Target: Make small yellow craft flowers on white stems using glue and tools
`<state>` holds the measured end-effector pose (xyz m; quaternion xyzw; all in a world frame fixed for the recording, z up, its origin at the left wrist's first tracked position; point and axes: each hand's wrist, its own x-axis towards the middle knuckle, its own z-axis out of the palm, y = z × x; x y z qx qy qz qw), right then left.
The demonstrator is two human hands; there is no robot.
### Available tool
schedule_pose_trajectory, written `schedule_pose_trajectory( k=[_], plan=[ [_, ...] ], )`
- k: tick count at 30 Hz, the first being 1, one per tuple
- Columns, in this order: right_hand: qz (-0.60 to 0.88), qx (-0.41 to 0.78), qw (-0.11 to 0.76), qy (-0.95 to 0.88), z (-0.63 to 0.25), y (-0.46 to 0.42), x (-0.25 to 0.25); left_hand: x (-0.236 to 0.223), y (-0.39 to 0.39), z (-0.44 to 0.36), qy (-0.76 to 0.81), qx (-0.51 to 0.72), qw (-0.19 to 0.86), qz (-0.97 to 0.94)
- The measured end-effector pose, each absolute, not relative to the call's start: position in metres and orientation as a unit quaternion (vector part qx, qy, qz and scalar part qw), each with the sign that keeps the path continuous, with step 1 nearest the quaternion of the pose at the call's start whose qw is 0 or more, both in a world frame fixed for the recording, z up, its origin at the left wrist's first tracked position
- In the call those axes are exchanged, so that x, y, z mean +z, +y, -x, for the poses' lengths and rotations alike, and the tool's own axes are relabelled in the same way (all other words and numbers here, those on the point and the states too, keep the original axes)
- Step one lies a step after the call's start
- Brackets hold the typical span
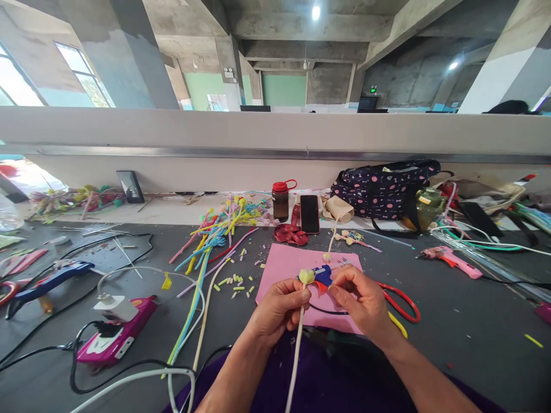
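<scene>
My left hand (282, 307) is closed on a long cream chenille stem (296, 355), which hangs down toward my lap. A pale yellow bud-like head (306, 276) tops the stem, just above my thumb. To the right, my right hand (359, 295) is closed in a pinch, thumb and forefinger together. Whatever is between those fingertips is too small to make out. Between and behind my hands a blue glue gun (322, 274) with an orange part lies on a pink sheet (279, 261), partly hidden. Red-handled scissors (404, 304) lie beside my right wrist.
Small cut chenille pieces (236, 281) and a bundle of coloured stems (235, 218) lie left of the sheet. Behind it are a bottle (280, 203), a phone (310, 214) and a bag (387, 192). A magenta power strip (116, 338) with cables is at left, a pink glue gun (451, 261) at right.
</scene>
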<state>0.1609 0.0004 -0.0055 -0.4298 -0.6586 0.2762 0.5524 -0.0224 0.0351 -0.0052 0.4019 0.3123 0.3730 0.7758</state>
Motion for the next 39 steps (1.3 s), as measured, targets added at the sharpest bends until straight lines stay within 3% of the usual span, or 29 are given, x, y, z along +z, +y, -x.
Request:
schedule_pose_trajectory(
  k=[10, 27, 39],
  plan=[
    [0.450, 0.303, 0.456, -0.706, -0.147, -0.003, -0.007, -0.006, 0.037, 0.022, 0.308, 0.390, 0.789, -0.362],
    [0.370, 0.657, 0.384, -0.533, -0.134, -0.002, -0.019, -0.008, 0.032, 0.017, 0.338, 0.422, 0.733, -0.413],
    [0.381, 0.628, 0.391, -0.555, -0.134, 0.003, -0.026, -0.008, 0.034, 0.015, 0.352, 0.408, 0.738, -0.407]
  ],
)
